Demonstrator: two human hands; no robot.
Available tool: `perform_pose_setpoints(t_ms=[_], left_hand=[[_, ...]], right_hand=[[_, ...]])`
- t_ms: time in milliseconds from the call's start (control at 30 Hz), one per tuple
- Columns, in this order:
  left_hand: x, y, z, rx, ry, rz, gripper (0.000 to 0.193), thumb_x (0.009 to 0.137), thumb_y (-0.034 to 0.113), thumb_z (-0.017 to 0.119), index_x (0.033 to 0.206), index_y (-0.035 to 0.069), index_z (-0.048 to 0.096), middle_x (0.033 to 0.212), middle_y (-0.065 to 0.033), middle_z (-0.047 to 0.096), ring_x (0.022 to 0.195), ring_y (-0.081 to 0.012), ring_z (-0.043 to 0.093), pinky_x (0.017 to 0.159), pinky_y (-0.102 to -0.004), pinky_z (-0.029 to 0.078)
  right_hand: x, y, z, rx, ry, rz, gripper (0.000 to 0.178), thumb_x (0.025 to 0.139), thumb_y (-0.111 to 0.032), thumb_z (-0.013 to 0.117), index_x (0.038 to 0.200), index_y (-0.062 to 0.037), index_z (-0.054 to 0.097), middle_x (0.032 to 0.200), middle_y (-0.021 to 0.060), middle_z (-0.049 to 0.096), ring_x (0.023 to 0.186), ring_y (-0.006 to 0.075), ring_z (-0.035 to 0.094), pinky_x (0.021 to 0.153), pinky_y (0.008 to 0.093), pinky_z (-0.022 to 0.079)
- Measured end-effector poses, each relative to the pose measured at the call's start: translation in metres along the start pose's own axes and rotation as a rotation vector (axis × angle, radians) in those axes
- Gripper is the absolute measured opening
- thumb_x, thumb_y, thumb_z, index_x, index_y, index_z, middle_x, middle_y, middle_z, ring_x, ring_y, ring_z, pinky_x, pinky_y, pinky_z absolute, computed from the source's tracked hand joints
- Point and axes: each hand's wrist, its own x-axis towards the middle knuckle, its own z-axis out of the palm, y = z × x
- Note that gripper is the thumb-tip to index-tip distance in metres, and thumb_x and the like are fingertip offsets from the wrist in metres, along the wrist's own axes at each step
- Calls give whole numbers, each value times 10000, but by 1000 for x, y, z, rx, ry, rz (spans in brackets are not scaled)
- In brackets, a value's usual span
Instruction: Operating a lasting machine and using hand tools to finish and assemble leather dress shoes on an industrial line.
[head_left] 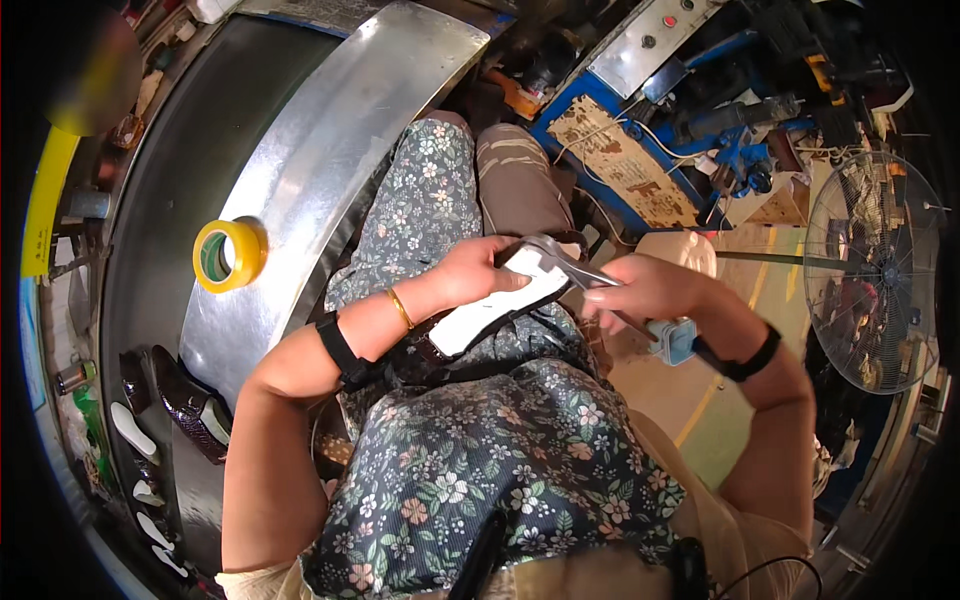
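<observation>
Across my lap, over the floral apron point(455, 490), lies a dark shoe upper with a long white sole face point(485, 318) turned up. My left hand point(472, 270) is closed round its far part, with the thumb pressing on the white surface. My right hand point(640, 288) grips the handles of metal pincers point(592, 277). The jaws of the pincers meet the far end of the shoe, beside my left fingers. Whether they pinch the dark edge there, I cannot tell.
A yellow tape roll point(205, 258) sits on a shiny metal sheet point(320, 150) at left, beside a black belt point(190, 150). Dark shoes point(190, 400) with white soles line the near left. At right stand a blue machine point(635, 165), a light-blue cup point(675, 342) and a fan point(880, 270).
</observation>
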Motion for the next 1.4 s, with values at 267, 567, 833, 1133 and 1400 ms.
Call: perform_pose_setpoints(t_ms=[267,567,833,1133,1400], left_hand=[[0,8,2,197,117,14,615,817,220,784,1329,-17,539,1025,-150,707,891,-213,676,806,-317,518],[3,-18,-43,-320,-71,-46,516,889,104,698,1360,-7,518,1230,-66,633,1069,-168,611,943,-310,484],[-5,35,-9,165,-18,24,648,901,213,723,1426,-26,427,1199,-116,653,1051,-117,594,930,-280,474],[-3,45,10,631,129,97,575,930,321,639,1372,-16,491,1089,-261,663,986,-408,657,859,-396,523],[0,42,11,655,173,129,527,925,304,641,1330,-16,531,1093,-249,664,978,-399,660,849,-401,528]], right_hand=[[16,-2,-16,-565,113,-114,424,952,-425,572,925,-8,647,824,165,638,707,278,605,693,396,478],[89,57,-11,-1114,757,-822,231,822,-274,700,806,-90,561,865,122,540,727,312,599,647,397,501],[1,67,5,-200,224,-160,324,965,-355,593,989,-33,613,812,90,637,718,191,613,665,329,480],[7,63,8,102,150,-79,247,999,-298,565,1000,-57,622,748,-42,559,687,35,472,612,239,410],[4,48,8,409,93,-5,316,1019,-324,531,963,-21,600,799,-22,620,686,47,547,599,266,447]])
